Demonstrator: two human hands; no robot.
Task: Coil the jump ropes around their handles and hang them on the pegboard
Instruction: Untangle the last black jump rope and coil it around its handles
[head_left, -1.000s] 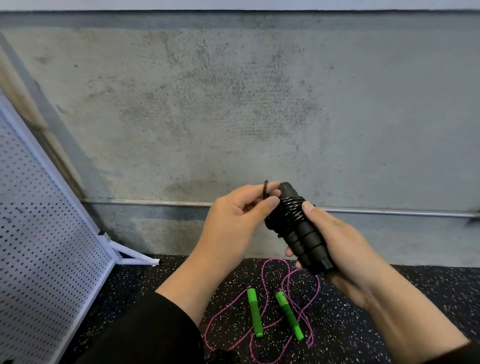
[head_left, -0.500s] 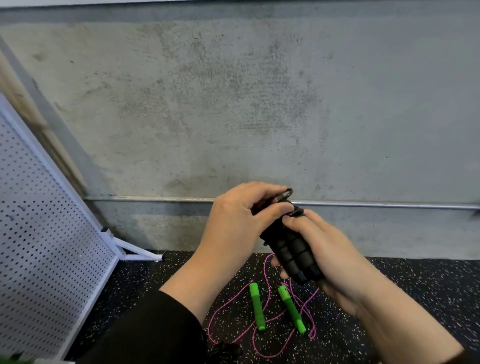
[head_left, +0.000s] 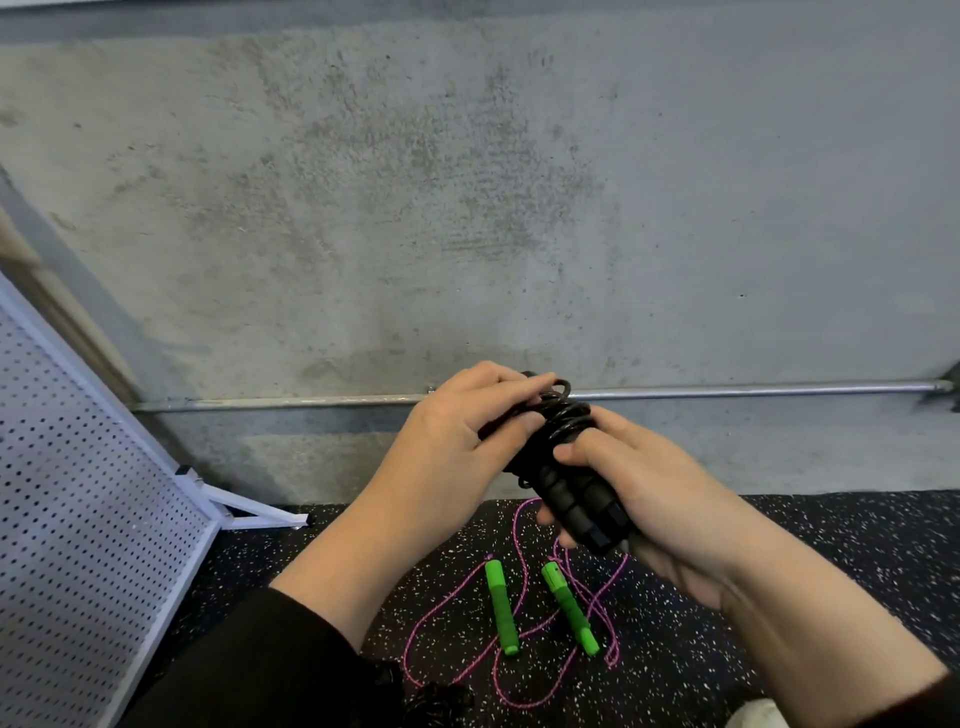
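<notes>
A black jump rope (head_left: 566, 483) with ribbed foam handles is held in front of me, its cord wound in several turns around the upper part of the handles. My right hand (head_left: 660, 504) grips the handles from the right and below. My left hand (head_left: 457, 447) pinches the cord at the top of the coil, thumb pressed against the wraps. On the floor below lies a second jump rope with two green handles (head_left: 501, 605) and a loose pink cord (head_left: 519, 545). The white pegboard (head_left: 78, 519) leans at the left.
A concrete wall fills the background, with a metal pipe (head_left: 753, 388) running along it. The pegboard's white foot (head_left: 254, 512) juts onto the black speckled rubber floor (head_left: 831, 561). Another dark object (head_left: 436, 701) lies at the bottom edge, partly hidden by my sleeve.
My left hand brought the cord end down onto the coil and now covers the handle tops. Both hands and the black rope shifted slightly lower and the handles tilted more.
</notes>
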